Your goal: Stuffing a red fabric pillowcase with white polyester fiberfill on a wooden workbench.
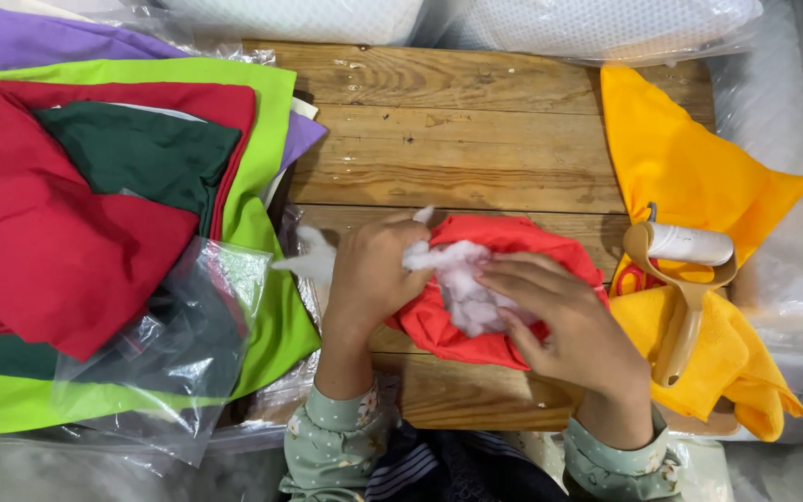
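The desk (457, 139) is bare wood planking with visible grain and knots, slightly glossy in patches. The red cover (504, 242) held by the left hand (374, 274) and right hand (559, 321) is matt woven cloth, and the stuffing (467, 279) in it is white, fluffy fibre; the stacked red, green, lime and purple pieces (76, 251) and the yellow cloth (690, 167) show the same matt, smooth weave. The bag (188, 344) is clear, glossy, crinkled plastic film, the lint roller (685, 279) has a smooth tan plastic handle and a white paper roll, and the sleeves (332, 432) are soft printed cloth.
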